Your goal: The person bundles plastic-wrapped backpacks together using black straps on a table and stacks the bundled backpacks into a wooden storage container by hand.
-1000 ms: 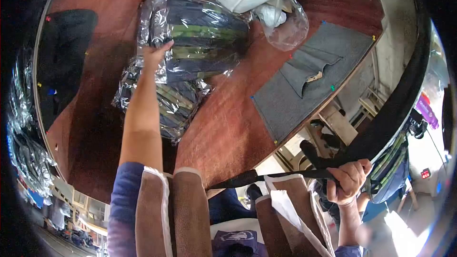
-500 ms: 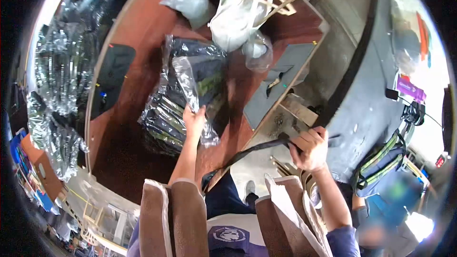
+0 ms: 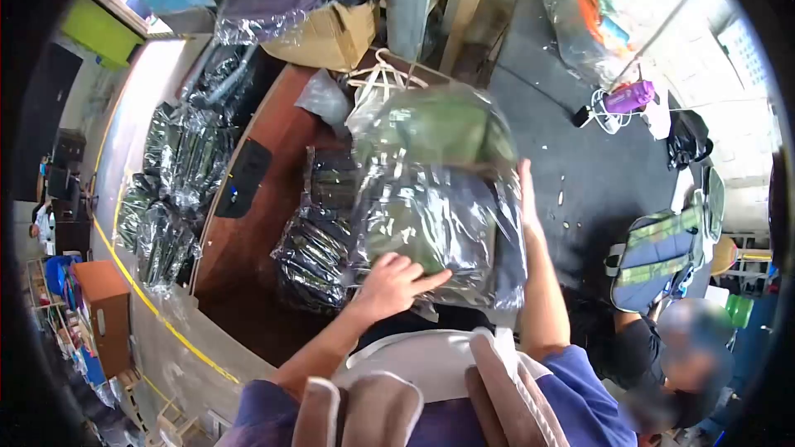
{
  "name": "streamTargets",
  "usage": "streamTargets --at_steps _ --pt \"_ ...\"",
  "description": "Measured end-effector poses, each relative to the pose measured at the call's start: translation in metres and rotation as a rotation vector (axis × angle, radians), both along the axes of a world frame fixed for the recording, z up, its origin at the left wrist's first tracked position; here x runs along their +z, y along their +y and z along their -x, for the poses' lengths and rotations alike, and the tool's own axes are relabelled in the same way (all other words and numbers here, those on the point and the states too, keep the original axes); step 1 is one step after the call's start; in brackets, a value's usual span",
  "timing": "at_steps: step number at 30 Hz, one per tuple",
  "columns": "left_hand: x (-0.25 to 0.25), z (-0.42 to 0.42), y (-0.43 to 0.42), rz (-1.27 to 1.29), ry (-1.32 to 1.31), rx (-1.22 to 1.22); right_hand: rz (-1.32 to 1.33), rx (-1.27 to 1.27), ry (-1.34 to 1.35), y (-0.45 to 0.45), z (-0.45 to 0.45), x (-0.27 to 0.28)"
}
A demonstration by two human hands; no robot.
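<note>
A green and black backpack (image 3: 435, 199) in clear plastic is held up in front of me, hiding part of the table behind. My left hand (image 3: 392, 285) grips its lower left edge, index finger stretched across the plastic and the others curled. At the backpack's right side is my right hand (image 3: 527, 194), holding the edge, most of its fingers hidden. Left of the held backpack, more plastic-wrapped packs (image 3: 313, 257) lie in a stack on a reddish-brown table (image 3: 240, 261).
A dark table (image 3: 546, 141) on the right bears a purple bottle (image 3: 629, 97) and cables. A camouflage-trimmed backpack (image 3: 658, 257) is beside a seated person (image 3: 650, 356). Wrapped packs (image 3: 186, 149) stand left, a cardboard box (image 3: 327, 37) at the back.
My left hand has left the stack and my right hand has let go of a black strap. Both now hold a wrapped backpack raised before me. The view has tilted up.
</note>
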State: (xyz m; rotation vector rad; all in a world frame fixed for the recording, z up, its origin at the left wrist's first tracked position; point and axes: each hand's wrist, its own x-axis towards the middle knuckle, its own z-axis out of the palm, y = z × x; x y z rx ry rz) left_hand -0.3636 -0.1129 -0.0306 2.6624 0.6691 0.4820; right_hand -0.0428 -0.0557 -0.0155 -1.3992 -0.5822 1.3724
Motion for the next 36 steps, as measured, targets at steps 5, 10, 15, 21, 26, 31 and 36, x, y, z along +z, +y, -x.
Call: streamTargets --at_steps 5,10,15,21,26,31,36 --pt "0.002 -0.063 -0.039 0.069 -0.048 -0.044 0.308 -0.05 -0.035 -0.088 -0.08 0.021" --pt "-0.088 -0.067 -0.007 0.863 -1.066 0.908 -0.029 -0.132 0.2 -0.14 -0.115 0.083" --pt "-0.002 -0.141 -0.001 1.828 -0.834 0.725 -0.3 -0.327 0.272 -0.185 -0.151 0.121" --pt "-0.029 -0.181 -0.047 1.765 -0.129 0.355 -0.75 -0.385 0.511 -0.233 -0.226 0.151" --pt "-0.012 -0.084 0.065 1.44 -0.36 0.509 -0.702 -0.35 0.456 -0.268 -0.301 0.129" --pt "0.071 -0.026 0.198 1.133 -0.706 0.421 -0.078 -0.445 -0.048 -0.215 -0.262 0.072" --pt "0.012 -0.092 0.236 0.904 -0.084 0.304 0.354 -0.001 -0.832 -0.189 -0.281 -0.064"
